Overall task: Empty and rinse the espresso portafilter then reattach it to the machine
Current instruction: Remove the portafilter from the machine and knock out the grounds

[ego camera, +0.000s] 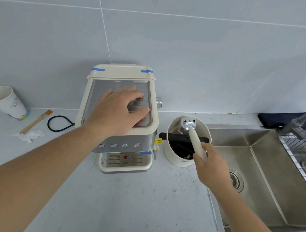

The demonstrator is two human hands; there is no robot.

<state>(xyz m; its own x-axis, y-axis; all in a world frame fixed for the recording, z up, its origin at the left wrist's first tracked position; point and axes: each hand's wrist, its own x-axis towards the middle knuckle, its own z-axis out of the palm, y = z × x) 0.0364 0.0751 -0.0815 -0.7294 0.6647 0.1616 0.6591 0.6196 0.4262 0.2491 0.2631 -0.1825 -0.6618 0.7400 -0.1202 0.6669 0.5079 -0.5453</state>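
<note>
Countertop (122, 205): one machine (118, 116), one portafilter (193, 134), one knock box (183, 142), two hands.

Paper cup (5, 102): far left of the table (122, 205), tilted, with a printed pattern on its white side.
Brush (36, 122): wooden handle, orange ferrule, lying diagonally just right of the cup.
Tissue (28, 135): crumpled and white, at the brush's handle end (touching it, as far as can be seen).
Black cable (56, 123): a loop on the table to the right of the brush.
Dark cloth (285, 119): folded on the ledge behind the sink, against the tiled wall (192, 36).
Wire rack (302, 149): metal, sitting over the right side of the basin.
Crumbs (175, 191): pale specks scattered on the table.
</note>
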